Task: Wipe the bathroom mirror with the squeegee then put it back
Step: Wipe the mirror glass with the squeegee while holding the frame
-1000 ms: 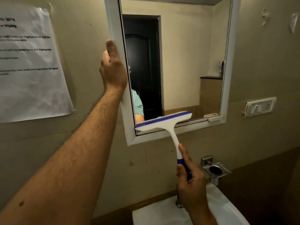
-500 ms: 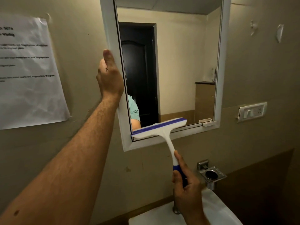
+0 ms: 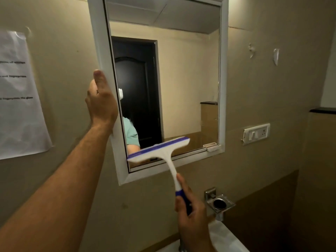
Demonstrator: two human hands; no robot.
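A white-framed mirror (image 3: 222, 88) hangs on the beige wall. My left hand (image 3: 101, 102) grips the mirror's left frame edge, thumb up. My right hand (image 3: 190, 213) is closed around the blue grip of a white squeegee (image 3: 160, 151). The squeegee's blue-edged blade lies tilted across the lower left of the glass, just above the bottom frame. The mirror reflects a dark door and a person's teal sleeve.
A white sink (image 3: 223, 239) sits below my right hand. A metal soap holder (image 3: 221, 203) is fixed to the wall beside it. A white switch plate (image 3: 256, 133) is right of the mirror. A printed paper sheet (image 3: 18, 99) hangs on the left wall.
The camera view has tilted upward, showing more of the mirror's top. The squeegee blade stays at the mirror's lower left, and my left hand keeps its hold on the frame.
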